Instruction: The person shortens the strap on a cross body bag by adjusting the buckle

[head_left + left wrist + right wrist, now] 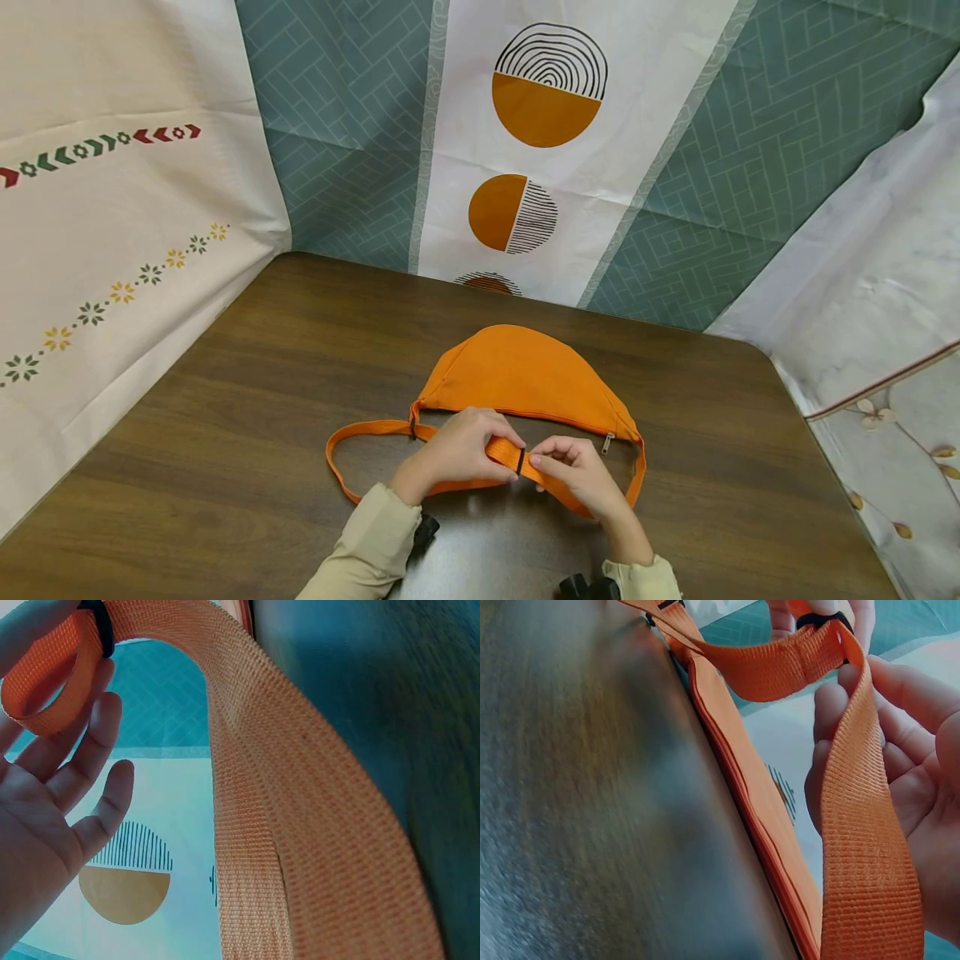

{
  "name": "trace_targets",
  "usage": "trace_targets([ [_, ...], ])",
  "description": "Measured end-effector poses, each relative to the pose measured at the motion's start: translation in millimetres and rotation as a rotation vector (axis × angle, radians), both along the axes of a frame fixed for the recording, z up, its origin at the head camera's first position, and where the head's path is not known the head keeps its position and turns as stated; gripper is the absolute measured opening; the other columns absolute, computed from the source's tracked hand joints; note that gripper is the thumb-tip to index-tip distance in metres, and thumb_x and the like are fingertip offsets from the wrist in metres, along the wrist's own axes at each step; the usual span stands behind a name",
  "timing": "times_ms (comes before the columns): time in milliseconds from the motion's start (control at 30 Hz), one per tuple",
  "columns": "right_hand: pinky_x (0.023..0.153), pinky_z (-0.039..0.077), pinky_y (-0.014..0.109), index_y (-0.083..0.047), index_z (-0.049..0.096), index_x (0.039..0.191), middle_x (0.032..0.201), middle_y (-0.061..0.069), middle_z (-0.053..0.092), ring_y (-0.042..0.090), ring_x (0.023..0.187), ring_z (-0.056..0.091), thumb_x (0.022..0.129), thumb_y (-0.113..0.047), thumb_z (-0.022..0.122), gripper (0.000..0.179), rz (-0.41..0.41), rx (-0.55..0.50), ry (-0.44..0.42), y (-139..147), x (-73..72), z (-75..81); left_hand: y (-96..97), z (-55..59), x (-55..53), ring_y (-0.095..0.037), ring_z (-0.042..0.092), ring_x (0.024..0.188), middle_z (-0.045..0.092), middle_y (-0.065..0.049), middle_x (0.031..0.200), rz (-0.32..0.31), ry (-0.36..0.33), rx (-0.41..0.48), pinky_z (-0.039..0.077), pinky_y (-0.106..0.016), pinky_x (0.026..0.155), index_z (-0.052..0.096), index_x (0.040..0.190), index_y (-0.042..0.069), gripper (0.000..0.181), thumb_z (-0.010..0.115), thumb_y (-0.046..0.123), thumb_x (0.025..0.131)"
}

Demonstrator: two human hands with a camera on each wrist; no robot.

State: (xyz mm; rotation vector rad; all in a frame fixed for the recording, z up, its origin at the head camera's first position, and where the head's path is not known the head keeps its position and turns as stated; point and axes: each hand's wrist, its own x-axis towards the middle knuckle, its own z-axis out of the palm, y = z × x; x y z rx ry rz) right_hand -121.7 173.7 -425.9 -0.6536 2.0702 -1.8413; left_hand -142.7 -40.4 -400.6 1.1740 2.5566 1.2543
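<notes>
Left hand: thumb and fingers pinch the orange strap where it doubles into a small loop beside the black slider. Right hand: thumb and fingertips pinch the strap on the slider's other side. The orange waist bag lies flat on the wooden table, just beyond both hands, rounded edge turned away from the person; its zip pull hangs near the right end.

Handling assessment: strap judged light and limp, its coarse weave likely to resist slipping but free to twist. Slider appears rigid and narrow; material cannot be confirmed. Bag looks soft, probably light, and may drag if the strap is pulled hard. Nothing appears fragile. Recommended hold: strap kept flat between thumb and forefinger, close to the slider, one hand per side; slider itself best taken by its edges
</notes>
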Motion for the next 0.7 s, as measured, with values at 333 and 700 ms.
trace_targets([
  [333,0.06,0.05,0.029,0.016,0.057,0.093,0.073,0.018,0.06,0.021,0.059,0.06,0.091,-0.003,0.049,0.02,0.072,0.038,-0.017,14.2,0.5,2.2,-3.5,-3.8,-1.1,-0.007,0.054,0.079,0.064,0.0,0.091,-0.031,-0.029,0.097,0.044,-0.019,0.066,0.07,0.095,0.004,0.03,0.078,0.016,0.069],
  [700,0.053,0.047,0.026,0.015,0.056,0.089,0.064,0.021,0.052,0.012,0.054,0.053,0.089,0.003,0.05,0.014,0.084,-0.033,0.045,12.6,-0.2,2.2,-4.1,-6.2,-2.2,-0.005,0.05,0.072,0.061,0.01,0.084,-0.018,-0.069,0.063,0.042,-0.02,0.062,0.068,0.09,0.013,0.025,0.077,0.017,0.067],
])
